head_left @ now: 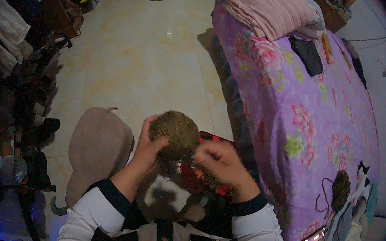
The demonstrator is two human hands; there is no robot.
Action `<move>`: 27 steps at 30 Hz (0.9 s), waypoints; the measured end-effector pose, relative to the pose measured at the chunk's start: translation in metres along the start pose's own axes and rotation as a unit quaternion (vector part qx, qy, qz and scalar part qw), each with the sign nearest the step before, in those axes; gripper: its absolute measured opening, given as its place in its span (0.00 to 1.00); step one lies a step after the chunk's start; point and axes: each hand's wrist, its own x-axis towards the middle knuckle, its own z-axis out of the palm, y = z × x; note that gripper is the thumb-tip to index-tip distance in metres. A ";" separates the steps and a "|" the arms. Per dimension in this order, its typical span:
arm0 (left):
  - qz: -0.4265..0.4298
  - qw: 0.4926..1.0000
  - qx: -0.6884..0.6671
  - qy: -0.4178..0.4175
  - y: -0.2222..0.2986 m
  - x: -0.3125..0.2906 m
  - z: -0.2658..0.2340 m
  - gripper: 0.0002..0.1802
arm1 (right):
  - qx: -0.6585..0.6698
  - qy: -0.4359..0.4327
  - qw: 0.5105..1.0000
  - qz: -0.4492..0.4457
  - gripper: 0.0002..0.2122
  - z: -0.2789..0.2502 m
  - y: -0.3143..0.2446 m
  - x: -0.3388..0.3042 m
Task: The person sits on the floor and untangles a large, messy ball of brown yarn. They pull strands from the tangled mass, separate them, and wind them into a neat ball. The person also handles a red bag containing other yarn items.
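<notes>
A large, round olive-brown yarn ball (177, 135) is held up in front of me. My left hand (148, 140) is closed round its left side, with the thumb across its near face. My right hand (227, 163) is at the ball's right side, slightly smeared by motion. Its fingers are curled in, and whatever they may grip does not show. Beneath the two hands lies a red and black patterned thing (190, 177), partly covered by them, with tangled dark strands about it.
Left of me stands a grey-brown padded seat-like thing (102, 145). A bed with a purple floral cover (300, 120) is on the right, bearing a folded pink blanket (271, 9), a dark yarn bundle (341, 189), a phone (312, 239) and a black-and-white cat (363, 178). Shoes (37, 122) line the left.
</notes>
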 end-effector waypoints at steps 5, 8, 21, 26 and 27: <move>-0.011 0.955 0.059 -0.291 -0.018 -0.012 0.010 0.35 | 0.045 0.141 0.986 0.072 0.10 -0.021 0.017 0.008; -0.052 0.929 -0.016 -0.365 -0.024 -0.015 0.014 0.38 | 0.057 0.156 0.979 0.119 0.09 -0.020 0.050 0.012; 0.060 0.995 0.075 -0.005 -0.012 0.006 -0.015 0.35 | -0.046 -0.001 0.999 0.008 0.06 0.009 -0.008 0.003; -0.014 0.955 0.066 -0.288 -0.010 -0.015 0.008 0.40 | -0.004 0.135 0.986 0.102 0.07 -0.014 0.031 0.015; -0.044 0.964 -0.014 -0.262 -0.014 -0.015 0.007 0.41 | 0.019 0.131 0.982 0.132 0.07 -0.010 0.055 0.017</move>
